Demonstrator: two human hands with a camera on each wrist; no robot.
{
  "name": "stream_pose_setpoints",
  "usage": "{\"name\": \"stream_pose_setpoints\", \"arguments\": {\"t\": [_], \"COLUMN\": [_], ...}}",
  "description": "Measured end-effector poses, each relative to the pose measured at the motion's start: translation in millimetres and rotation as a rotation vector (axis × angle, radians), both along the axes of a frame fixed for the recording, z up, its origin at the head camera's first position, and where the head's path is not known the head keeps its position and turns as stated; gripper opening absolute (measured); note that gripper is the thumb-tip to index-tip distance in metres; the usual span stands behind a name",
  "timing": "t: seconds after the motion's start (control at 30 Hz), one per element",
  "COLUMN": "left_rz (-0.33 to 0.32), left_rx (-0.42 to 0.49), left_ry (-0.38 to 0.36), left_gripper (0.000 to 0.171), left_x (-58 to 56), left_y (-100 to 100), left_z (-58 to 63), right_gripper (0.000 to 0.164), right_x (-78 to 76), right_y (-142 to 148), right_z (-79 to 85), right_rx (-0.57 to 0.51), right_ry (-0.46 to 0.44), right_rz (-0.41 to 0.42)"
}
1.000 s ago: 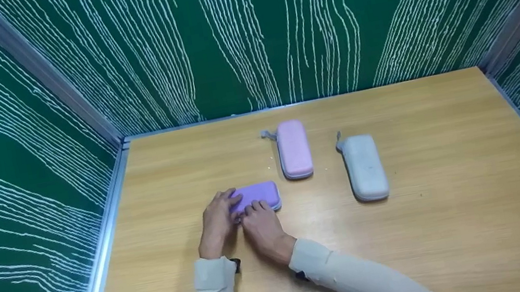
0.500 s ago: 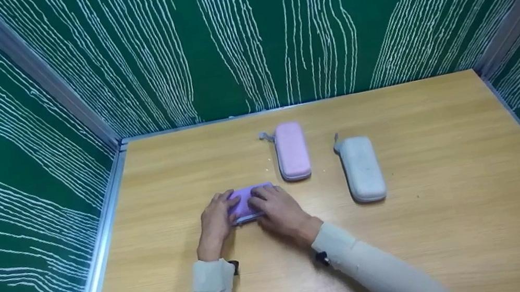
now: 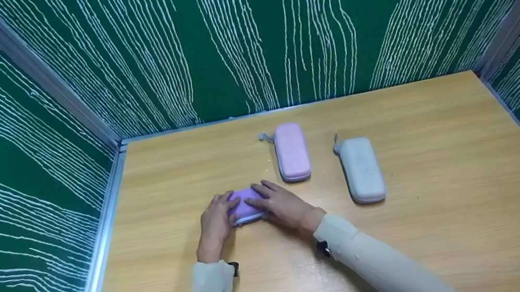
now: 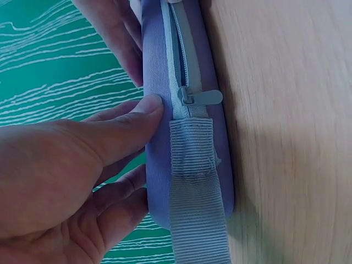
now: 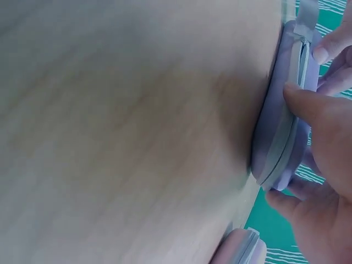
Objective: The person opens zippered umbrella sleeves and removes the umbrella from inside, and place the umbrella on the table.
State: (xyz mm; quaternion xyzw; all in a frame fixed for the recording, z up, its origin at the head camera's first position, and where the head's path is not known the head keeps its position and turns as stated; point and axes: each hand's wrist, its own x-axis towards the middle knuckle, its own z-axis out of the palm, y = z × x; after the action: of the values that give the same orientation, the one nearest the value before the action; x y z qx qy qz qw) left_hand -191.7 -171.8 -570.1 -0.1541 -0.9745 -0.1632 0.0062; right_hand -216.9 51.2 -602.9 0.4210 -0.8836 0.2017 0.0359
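Note:
A purple zippered hard case point(image 3: 244, 204) lies on the table, its long zippered side facing me. My left hand point(image 3: 214, 223) grips its left end, and the thumb presses on the lid edge in the left wrist view. Beside that thumb a grey zipper pull point(image 4: 206, 98) sits by the ribbed wrist strap point(image 4: 199, 214). A narrow gap shows between the zipper tapes just beyond the slider. My right hand point(image 3: 289, 207) grips the right end. In the right wrist view its thumb point(image 5: 300, 102) lies against the zippered side, with fingers around the end. The fingers partly cover the lid.
Behind and to the right lies a pink case point(image 3: 292, 151) with a grey strap. Farther right is a light grey case point(image 3: 362, 170). Green walls with white lines point(image 3: 221, 41) enclose the wooden table point(image 3: 443, 231) at the back and sides.
My right hand has moved from the left part of the purple case's near edge to its right end, where its fingers now wrap round. The left hand stays at the left end.

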Motion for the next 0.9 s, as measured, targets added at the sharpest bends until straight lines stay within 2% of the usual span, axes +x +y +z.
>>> {"name": "stream_pose_setpoints", "arguments": {"t": [0.23,0.4,0.5,0.63,0.77,0.9], "left_rz": [0.010,0.023,0.059,0.149,0.226,0.245], "left_rx": [0.009,0.005,0.032,0.099,0.142,0.175], "left_ry": [-0.011,-0.007,-0.022,-0.050,-0.028,0.006], "left_gripper": [0.040,0.039,0.038,0.037,0.038,0.038], "left_x": [0.1,2.3,4.3,9.4,14.0,16.5], "left_y": [0.7,1.9,3.5,5.2,6.4,8.6], "left_z": [-1.4,-0.5,-0.1,-0.4,-2.8,-4.1], "right_gripper": [0.054,0.052,0.050,0.046,0.042,0.040], "right_x": [1.5,1.4,2.0,4.6,7.6,9.9], "right_y": [-1.0,-2.1,-3.1,-5.0,-6.4,-6.7], "right_z": [3.2,2.8,1.3,-0.6,-2.4,-3.8], "right_rx": [-0.008,-0.037,-0.041,-0.035,-0.049,-0.082], "right_ry": [-0.044,-0.020,-0.004,0.004,0.042,0.071], "right_rz": [-0.025,-0.026,-0.036,-0.060,-0.082,-0.102]}}
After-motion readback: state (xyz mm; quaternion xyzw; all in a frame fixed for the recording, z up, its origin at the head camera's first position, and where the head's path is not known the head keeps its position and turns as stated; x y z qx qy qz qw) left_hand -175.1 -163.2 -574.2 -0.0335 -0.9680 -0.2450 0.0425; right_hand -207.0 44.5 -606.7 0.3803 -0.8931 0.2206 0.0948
